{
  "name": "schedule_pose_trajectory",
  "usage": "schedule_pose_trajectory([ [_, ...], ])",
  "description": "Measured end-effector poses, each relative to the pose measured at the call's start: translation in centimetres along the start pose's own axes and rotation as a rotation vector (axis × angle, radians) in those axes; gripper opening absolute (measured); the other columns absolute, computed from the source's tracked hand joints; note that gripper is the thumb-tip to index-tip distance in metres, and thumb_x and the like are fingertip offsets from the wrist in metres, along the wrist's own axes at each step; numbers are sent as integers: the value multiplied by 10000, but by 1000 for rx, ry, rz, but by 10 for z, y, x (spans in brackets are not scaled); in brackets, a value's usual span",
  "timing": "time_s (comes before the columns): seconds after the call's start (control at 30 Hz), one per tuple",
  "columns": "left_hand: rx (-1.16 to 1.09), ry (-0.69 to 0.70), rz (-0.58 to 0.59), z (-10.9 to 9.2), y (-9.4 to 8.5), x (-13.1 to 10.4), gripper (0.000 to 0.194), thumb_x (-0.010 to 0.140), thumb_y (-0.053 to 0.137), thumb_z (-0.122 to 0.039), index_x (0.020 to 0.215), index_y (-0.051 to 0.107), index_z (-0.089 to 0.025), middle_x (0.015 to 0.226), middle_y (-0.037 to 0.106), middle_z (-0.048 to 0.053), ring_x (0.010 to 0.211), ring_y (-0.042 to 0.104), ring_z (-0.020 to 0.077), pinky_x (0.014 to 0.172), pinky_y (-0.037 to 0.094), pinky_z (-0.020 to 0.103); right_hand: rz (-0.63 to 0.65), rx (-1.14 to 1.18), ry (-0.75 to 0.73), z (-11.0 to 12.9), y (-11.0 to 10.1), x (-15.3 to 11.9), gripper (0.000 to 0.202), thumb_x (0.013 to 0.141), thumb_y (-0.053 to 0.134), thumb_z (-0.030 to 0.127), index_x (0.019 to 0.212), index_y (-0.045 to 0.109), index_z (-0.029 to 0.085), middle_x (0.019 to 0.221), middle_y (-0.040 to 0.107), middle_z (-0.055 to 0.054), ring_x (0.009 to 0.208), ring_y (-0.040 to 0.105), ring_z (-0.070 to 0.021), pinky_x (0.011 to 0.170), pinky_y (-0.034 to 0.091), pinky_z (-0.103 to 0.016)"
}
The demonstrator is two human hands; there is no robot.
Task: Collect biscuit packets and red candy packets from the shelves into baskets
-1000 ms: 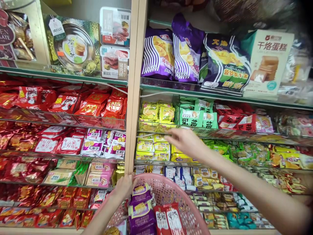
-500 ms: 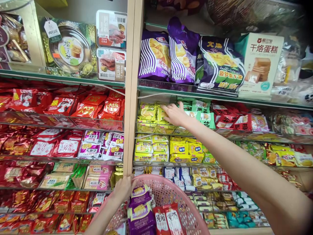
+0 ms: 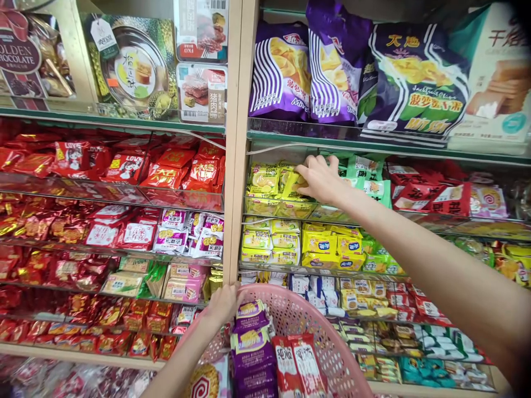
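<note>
Two hands, right (image 3: 321,179) half-curled on one yellow packet (image 3: 291,181), left (image 3: 223,304) gripping one pink basket (image 3: 327,337)

We see a small yellow snack packet (image 3: 291,183), tilted near the left end of its shelf (image 3: 317,211), and a rounded pink perforated basket (image 3: 320,327), partly filled, below.

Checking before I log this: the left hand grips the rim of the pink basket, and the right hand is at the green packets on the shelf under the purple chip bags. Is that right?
Not quite: in the current head view, the right hand is at the yellow packets. The rest stands.
</note>
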State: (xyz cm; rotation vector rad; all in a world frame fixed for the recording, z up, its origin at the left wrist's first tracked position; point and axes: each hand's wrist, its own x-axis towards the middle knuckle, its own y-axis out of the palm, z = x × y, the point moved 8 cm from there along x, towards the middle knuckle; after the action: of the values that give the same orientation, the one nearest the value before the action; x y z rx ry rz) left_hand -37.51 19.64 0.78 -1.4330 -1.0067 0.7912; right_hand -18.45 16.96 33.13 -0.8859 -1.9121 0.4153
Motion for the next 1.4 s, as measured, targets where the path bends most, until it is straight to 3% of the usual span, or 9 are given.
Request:
schedule_pose_trajectory([
  [0.2,-12,2,-21,1,0,0,468,896,225,-484,1052,552,-189,894,664,106,880,630,248,715,466,317,2,15,-29,-3,1,1,299,792,508,352,984,551,127,1042,481,-156,991,408,-324,796,254,-469],
  [0.5,-22,19,-27,0,1,0,480,900,225,-478,1061,555,-170,891,665,111,830,637,239,670,472,307,11,-26,-215,21,-1,-5,230,817,439,212,1016,544,161,947,578,-104,935,433,-263,866,196,-499],
  [0.7,4,13,-17,-1,0,0,460,900,242,-475,1056,551,-172,915,660,119,885,628,249,720,466,328,-87,31,-198,10,-22,-11,236,835,432,228,1035,549,180,940,592,-88,946,433,-263,885,186,-501],
  [0.87,-12,-11,9,-1,0,0,483,888,240,-510,1033,555,-174,895,664,108,876,631,250,702,466,310,-206,279,-40,-1,-61,-40,302,856,429,348,1100,533,202,989,595,-93,978,461,-285,833,287,-482],
  [0.97,-8,-7,9,-3,-1,-1,500,886,229,-518,1041,551,-168,896,664,119,877,630,262,697,467,322,-201,691,111,9,-61,-77,348,813,486,435,1049,566,192,954,610,-82,900,527,-252,756,387,-431],
  [1.03,-9,1,4,-4,-1,-1,493,887,234,-511,1051,547,-167,894,665,121,865,632,268,684,471,332,-43,1104,218,34,-38,-108,364,745,573,452,990,585,183,910,629,-65,807,568,-214,701,437,-391],
  [1.2,12,-9,18,-3,3,1,477,890,254,-494,1091,534,-163,915,657,124,876,627,264,707,468,334,641,1971,632,144,30,-205,397,654,687,383,988,564,208,905,654,-48,778,617,-186,704,483,-352],
  [1.3,37,-14,9,-3,3,1,497,891,246,-497,1105,531,-151,925,653,137,887,623,273,727,464,350,906,2181,780,200,37,-251,359,643,706,349,939,560,208,897,656,-27,820,625,-185,749,470,-338],
  [1.4,34,-15,10,-4,3,1,533,888,217,-518,1094,544,-151,942,646,151,906,618,279,737,461,361,1021,2260,902,238,43,-285,405,584,745,344,894,529,197,825,654,-9,776,635,-178,708,468,-306],
])
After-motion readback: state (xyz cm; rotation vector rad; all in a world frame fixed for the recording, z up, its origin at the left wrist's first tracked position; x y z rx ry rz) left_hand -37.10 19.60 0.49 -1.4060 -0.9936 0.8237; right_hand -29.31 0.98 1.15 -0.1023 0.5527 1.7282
